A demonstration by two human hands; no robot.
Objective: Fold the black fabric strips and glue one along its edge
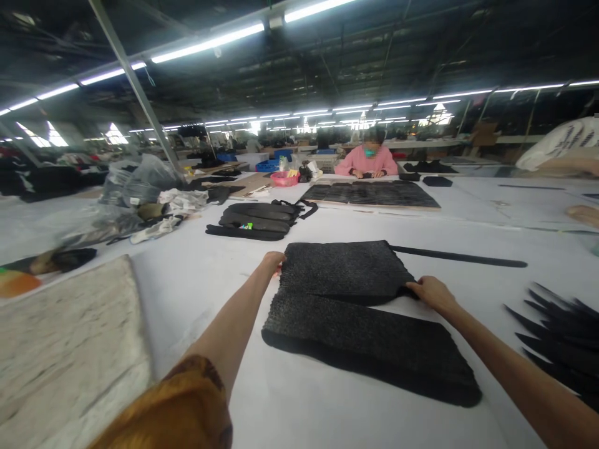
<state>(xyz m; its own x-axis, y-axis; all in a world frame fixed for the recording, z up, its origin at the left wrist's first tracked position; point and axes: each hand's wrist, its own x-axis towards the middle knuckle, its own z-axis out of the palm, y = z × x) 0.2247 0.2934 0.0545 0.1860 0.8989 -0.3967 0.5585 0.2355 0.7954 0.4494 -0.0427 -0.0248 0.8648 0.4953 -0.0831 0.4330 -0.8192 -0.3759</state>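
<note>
In front of me on the white table lies a stack of black fabric strips in two parts. The far part, a black fabric stack [344, 268], has my left hand [274, 262] at its left edge and my right hand [428, 291] at its right corner. Fingers of both hands are closed on its edges. The near black fabric stack [369, 343] lies slanted toward me, touching the far part at the left, with a narrow gap opening to the right. A long narrow black strip [461, 255] runs out to the right behind them.
Thin pointed black pieces [561, 340] fan out at the right. Another black fabric pile [257, 218] sits beyond my left hand. At left are a pale slab [70, 349] and plastic bags [140, 181]. A person in pink [367, 161] sits across, behind dark ribbed panels [374, 193].
</note>
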